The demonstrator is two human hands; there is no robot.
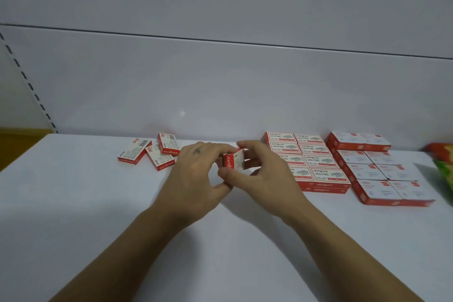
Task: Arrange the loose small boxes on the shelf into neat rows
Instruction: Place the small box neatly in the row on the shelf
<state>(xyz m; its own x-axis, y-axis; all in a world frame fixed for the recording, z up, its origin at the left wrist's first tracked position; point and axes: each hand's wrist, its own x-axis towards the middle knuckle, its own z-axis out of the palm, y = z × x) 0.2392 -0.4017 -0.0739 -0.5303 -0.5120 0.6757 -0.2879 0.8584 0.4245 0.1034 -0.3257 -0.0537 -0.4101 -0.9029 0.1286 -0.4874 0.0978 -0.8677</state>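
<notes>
A small red-and-white box [234, 161] is held just above the white shelf [73, 203], near its middle. My left hand [196, 174] grips it from the left and my right hand [264, 174] pinches it from the right. Three loose boxes [157, 152] of the same kind lie askew at the back left, one leaning on another. To the right, several matching boxes stand in a neat two-column block [311, 162]; my right hand hides its near left edge.
A second block of red-and-white boxes [377, 171] lies further right. A green and orange packet [443, 162] shows at the right edge. The grey back wall [220, 93] closes the shelf behind; a slotted upright [29, 86] runs at the left.
</notes>
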